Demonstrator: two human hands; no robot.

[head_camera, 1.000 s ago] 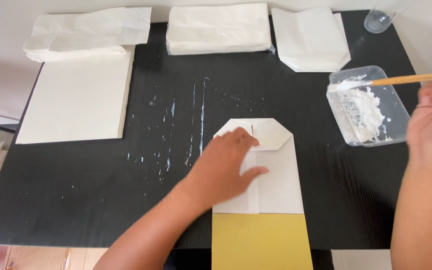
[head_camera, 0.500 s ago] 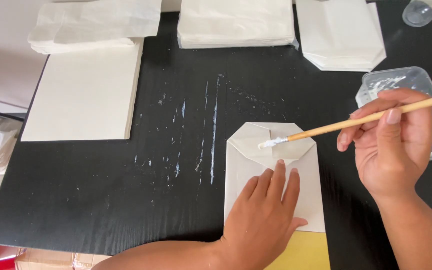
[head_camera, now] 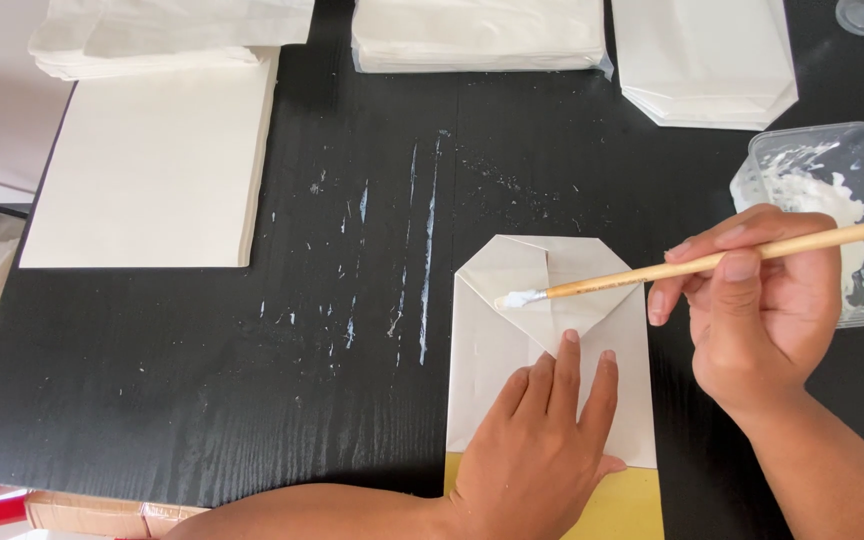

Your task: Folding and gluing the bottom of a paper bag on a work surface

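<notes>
Black table [head_camera: 202,400]: a folded white paper bag [head_camera: 512,330] is pressed flat by the open left hand [head_camera: 542,450]. A brush [head_camera: 672,270] is pinched in the closed right hand [head_camera: 762,310]. White paste is held in the clear tub [head_camera: 832,170].

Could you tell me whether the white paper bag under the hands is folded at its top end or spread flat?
Folded. The paper bag shows angled flaps creased over its top end, where the brush tip rests.

Head camera, steeply down, near table [head_camera: 202,400]

White folded paper bag [head_camera: 512,340], glue-tipped brush [head_camera: 652,272]
</notes>
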